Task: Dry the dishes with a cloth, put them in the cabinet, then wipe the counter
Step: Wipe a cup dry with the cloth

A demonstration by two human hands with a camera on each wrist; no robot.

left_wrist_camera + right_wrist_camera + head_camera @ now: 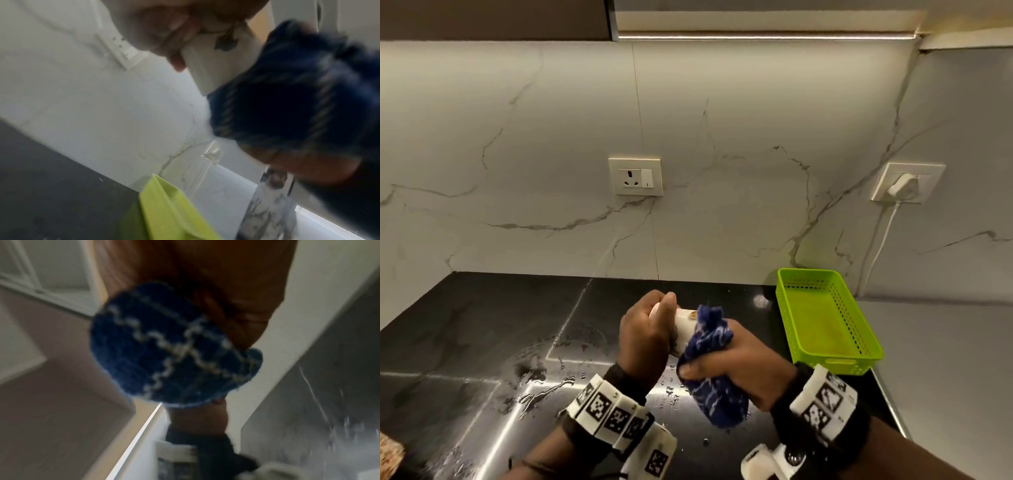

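- Head view: left hand [645, 337] wraps a white cup [683, 329] held on its side over the black counter [482, 325], mouth toward 3 o'clock. Right hand [739, 365] is clenched round a bunched blue cloth [710, 337], which is pressed against the cup's open end.
- Risk: the cup is probably wet and glazed. Any twist from the cloth side that beats the left hand's hold could spin it out, with a hard stone drop straight below.
- Water is pooled on the counter at 7–8 o'clock of the hands [541, 383]. A cup set there gets wet again. The green basket [825, 318] at 2 o'clock looks dry and holds nothing.
- Left wrist view: blurred. Left fingers [174, 37] curl over the cup's [218, 65] wall near its base; a dark print shows on the side. The cloth [287, 97] covers the rim at 4 o'clock, so I can't tell how far it goes inside.
- Risk: a wad that's too bulky only dries the rim, and the inside goes into the cabinet damp.
- Right wrist view: also blurred. The cloth [170, 344] fills the centre, gripped from 1 o'clock by the right hand [236, 293]; the cup is hidden behind it.
- Risk: a cloth tail hangs at 6 o'clock in the head view, close over the wet counter. If it soaks, it'll smear the cup rather than dry it.
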